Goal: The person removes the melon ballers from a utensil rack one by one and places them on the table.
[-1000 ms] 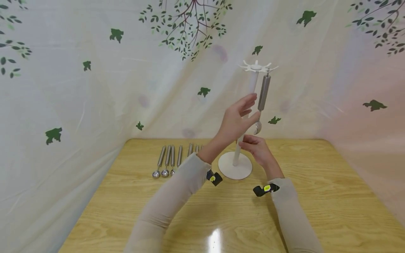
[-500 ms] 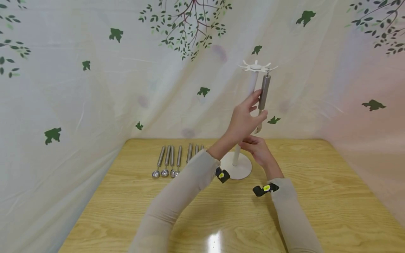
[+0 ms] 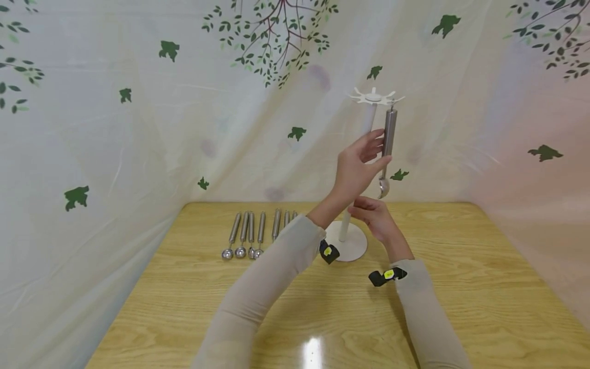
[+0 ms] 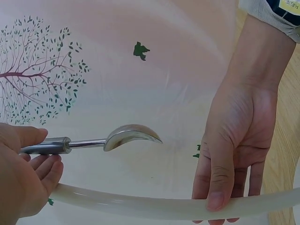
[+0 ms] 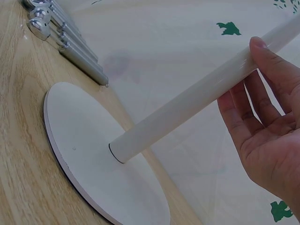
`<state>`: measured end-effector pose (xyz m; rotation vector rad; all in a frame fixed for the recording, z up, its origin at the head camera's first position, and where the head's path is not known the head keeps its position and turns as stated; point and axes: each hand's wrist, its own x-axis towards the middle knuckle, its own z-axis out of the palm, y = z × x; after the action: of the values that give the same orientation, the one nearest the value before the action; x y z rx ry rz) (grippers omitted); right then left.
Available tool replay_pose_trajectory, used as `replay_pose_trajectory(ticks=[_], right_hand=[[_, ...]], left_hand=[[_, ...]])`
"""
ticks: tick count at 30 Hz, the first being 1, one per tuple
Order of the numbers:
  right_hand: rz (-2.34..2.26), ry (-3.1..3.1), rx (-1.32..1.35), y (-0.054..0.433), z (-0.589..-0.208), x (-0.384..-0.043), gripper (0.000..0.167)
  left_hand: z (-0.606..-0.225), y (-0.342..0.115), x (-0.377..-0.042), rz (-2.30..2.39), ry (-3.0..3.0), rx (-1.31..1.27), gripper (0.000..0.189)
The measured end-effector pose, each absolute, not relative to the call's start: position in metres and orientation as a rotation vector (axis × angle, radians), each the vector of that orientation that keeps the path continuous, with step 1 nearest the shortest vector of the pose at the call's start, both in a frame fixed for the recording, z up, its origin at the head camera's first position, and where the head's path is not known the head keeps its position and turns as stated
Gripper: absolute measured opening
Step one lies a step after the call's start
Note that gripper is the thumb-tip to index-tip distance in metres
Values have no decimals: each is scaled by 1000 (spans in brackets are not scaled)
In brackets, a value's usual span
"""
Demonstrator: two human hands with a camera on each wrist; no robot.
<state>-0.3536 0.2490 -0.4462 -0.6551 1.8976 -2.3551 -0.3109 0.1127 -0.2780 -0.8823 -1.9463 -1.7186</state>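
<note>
A metal ice cream scoop hangs by its loop from a right-hand arm of the white rack top. My left hand is at its handle, which lies between thumb and fingers in the left wrist view, with the bowl sticking out beyond. Lower down, my right hand grips the white pole between thumb and fingers. The rack stands upright on its round white base. Part of the pole is hidden behind the left hand and forearm in the head view.
Several more metal scoops lie side by side on the wooden table, left of the rack. My left forearm covers part of that row. A pale curtain with leaf prints hangs behind the table.
My left hand has moved right and slightly up, onto the hanging scoop's handle. The scoop has shifted slightly right and its bowl has turned. The right hand stays on the pole.
</note>
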Motion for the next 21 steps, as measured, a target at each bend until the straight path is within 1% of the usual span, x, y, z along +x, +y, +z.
replay_pose_trajectory(ticks=[6, 9, 12, 17, 21], right_hand=[[-2354, 1895, -588, 249, -446, -354, 40], [-2342, 1908, -600, 250, -446, -354, 40], [-2335, 1900, -665, 251, -447, -356, 40], [-2350, 1878, -745, 253, -450, -357, 46], [-2363, 1858, -740, 252, -450, -356, 50]], left_hand=[[-279, 116, -314, -1795, -1918, -848, 48], [-279, 117, -313, -1799, -1903, -825, 49], [-279, 121, -311, -1815, -1871, -796, 50], [-281, 129, -310, -1801, -1826, -729, 49], [-284, 134, -312, -1785, -1789, -696, 47]])
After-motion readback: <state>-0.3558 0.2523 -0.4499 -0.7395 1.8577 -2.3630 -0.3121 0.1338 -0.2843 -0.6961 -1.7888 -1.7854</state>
